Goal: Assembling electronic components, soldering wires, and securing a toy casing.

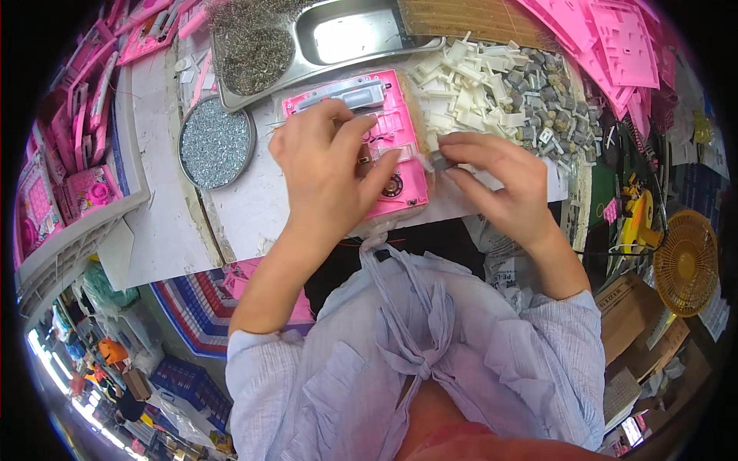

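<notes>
In front of me lies a pink plastic housing with a long grey part at its far end, thin wires midway and a round dark part near its front. My left hand is closed over its left side. The thumb and index finger reach onto the middle of the housing, and the other fingers curl at its edge. Just right of the housing, my right hand pinches what looks like a small grey piece, mostly hidden by the fingertips.
A round tin of small screws stands left. Behind are a metal tray of small metal parts and brown cardboard. White plastic pieces and grey pieces are heaped right. Pink parts fill a crate at far left.
</notes>
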`<state>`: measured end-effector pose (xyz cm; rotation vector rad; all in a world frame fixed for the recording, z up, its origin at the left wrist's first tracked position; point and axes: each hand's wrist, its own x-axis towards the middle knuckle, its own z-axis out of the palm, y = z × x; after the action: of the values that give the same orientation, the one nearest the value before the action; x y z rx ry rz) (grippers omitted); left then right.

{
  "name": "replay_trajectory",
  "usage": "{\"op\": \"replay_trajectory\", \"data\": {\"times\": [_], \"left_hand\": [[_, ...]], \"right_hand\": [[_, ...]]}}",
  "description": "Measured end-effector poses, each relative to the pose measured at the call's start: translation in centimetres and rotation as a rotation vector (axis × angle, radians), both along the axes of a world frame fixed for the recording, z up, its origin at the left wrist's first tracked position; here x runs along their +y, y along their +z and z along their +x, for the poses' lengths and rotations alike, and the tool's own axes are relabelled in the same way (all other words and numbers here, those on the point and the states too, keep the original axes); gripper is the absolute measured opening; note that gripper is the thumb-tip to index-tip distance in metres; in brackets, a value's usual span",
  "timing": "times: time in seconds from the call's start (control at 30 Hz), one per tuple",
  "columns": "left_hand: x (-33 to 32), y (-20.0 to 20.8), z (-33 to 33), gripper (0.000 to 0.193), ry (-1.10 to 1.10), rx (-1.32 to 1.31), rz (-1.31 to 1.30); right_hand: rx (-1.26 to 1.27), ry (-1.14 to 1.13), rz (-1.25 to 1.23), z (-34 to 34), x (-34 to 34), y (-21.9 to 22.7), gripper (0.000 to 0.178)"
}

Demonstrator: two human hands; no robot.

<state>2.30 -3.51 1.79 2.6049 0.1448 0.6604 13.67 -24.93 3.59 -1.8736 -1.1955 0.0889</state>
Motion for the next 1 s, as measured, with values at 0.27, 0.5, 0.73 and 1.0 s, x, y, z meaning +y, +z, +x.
{"op": "replay_trajectory", "data": {"times": [0.27,0.5,0.73,1.0], "left_hand": [[0.3,-1.6,-1.4,0.02,-0.246,0.015,0.072],[2.8,-1.0,-3.9,0.027,-0.279,-0.012,-0.141],[6.4,-3.1,-1.9,0.031,0.181,0.048,0.127],[3.8,-2.7,-3.5,0.018,0.106,-0.077,0.093]], "right_hand": [[0.178,-0.048,-0.04,2.6,0.8,-0.2,0.022],[0.118,0.132,-0.243,3.8,4.6,-1.4,0.023],[0.004,0.107,-0.307,4.0,5.8,-1.3,0.023],[-0.131,0.098,-0.305,3.5,6.7,-1.1,0.022]]}}
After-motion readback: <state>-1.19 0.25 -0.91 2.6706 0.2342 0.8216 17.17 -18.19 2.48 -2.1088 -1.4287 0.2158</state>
